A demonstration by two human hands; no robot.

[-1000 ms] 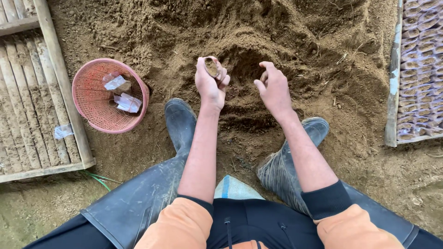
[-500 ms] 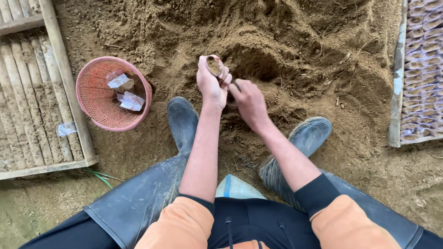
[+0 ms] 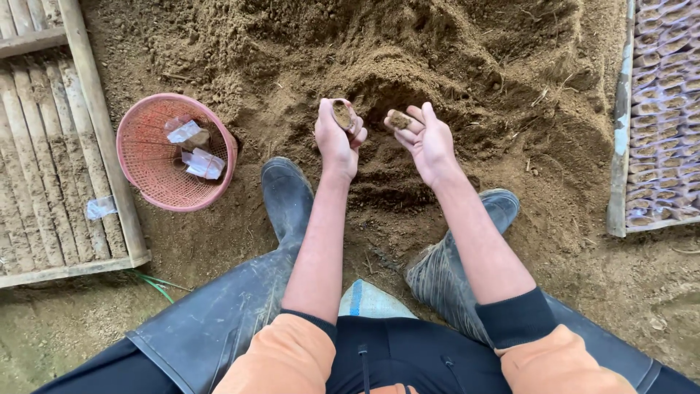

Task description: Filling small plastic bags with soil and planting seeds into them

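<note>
A view straight down from a person's head at their own two bare arms, stretched out over a mound of loose brown soil point(image 3: 437, 66).

The left hand point(image 3: 337, 142) is curled snugly around a small soil-filled bag point(image 3: 343, 114) — a short tube-like pouch held above the soil, just far of the left boot. Its long axis runs roughly up and down, tipped a little toward the right, so the round open mouth faces up and slightly toward the other hand. Brown soil shows inside the mouth.

The right hand point(image 3: 430, 138) is just beside it, apart from the bag, palm up. Its fingers are loosely cupped, half open, cradling a small clump of soil point(image 3: 399, 120) on the fingertips nearest the bag's mouth.

Both sleeves are orange with black cuffs. Nearer, two dark rubber boots rest on the ground — the left boot point(image 3: 286, 197) near the middle, the right boot point(image 3: 452, 263) toward the right.

To the left sits a round pink plastic basket point(image 3: 146, 175) holding a few clear empty bags point(image 3: 195, 152). At the far left lies a slatted bamboo frame point(image 3: 44, 146). Along the right edge, a wooden-bordered bed holds rows of filled bags point(image 3: 663, 109), packed tightly together.
</note>
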